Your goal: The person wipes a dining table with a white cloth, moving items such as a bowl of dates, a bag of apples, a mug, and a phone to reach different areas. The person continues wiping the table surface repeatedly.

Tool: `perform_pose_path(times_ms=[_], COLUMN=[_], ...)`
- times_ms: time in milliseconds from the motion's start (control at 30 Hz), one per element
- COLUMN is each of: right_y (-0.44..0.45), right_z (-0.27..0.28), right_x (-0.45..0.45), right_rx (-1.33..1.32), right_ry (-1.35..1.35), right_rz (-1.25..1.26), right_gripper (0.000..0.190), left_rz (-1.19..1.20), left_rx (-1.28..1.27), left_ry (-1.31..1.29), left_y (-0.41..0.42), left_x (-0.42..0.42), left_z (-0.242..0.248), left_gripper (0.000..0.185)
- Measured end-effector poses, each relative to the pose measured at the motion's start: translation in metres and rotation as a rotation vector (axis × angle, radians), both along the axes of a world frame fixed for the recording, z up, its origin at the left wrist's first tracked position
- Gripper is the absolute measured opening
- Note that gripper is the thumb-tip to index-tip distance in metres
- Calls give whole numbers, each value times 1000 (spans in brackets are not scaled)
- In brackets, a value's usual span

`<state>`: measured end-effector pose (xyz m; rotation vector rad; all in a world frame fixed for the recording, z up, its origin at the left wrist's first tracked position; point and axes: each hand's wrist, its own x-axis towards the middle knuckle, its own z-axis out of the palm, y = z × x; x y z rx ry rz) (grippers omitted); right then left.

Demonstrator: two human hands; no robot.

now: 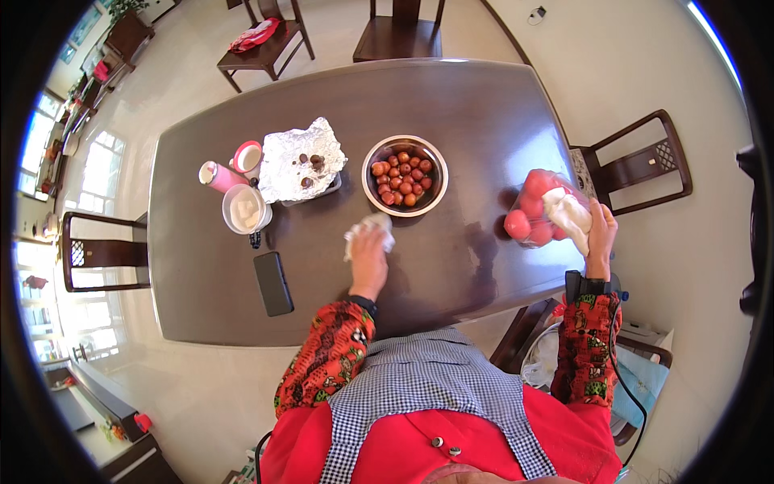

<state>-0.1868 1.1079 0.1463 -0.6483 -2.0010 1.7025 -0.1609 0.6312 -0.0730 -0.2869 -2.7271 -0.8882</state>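
Observation:
My left hand (369,263) presses a crumpled white cloth or tissue (387,225) on the dark tabletop, just in front of a steel bowl (367,192). Reddish-brown round fruits (404,176) fill the middle of that bowl. Over at the table's right side, my right hand (600,233) grips a bunched white piece (565,212), which may be a cloth or the gathered neck of a bag. It lies against a clear plastic bag (547,237) of several red round fruits (517,224). Whether the bag rests fully on the table is hard to tell.
Crumpled foil (296,151) with dark bits covers a tray on the left. Beside it stand a pink cylinder (225,176), a red-rimmed roll (247,158) and a clear cup (233,219) with white contents. A black phone (273,284) lies nearer me. Chairs (396,39) surround the table (205,139).

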Motion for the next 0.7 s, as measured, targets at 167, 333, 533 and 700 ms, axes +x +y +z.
perform_pose_path(times_ms=[167, 333, 533, 700], right_y=[12, -3, -28, -57], right_z=[-8, -29, -43, -28], right_x=[-25, -21, 0, 19], right_rx=[105, 518, 451, 446], right_ry=[-43, -201, -302, -218], right_rz=[106, 220, 227, 90], right_gripper=[28, 36, 30, 23], left_rz=[-156, 103, 366, 50], left_rx=[-115, -196, -128, -86], left_ry=[-76, -46, -35, -51], left_y=[-9, -81, -81, -29], left_x=[62, 46, -20, 15], left_z=[17, 19, 5, 14], left_gripper=[35, 36, 37, 33])
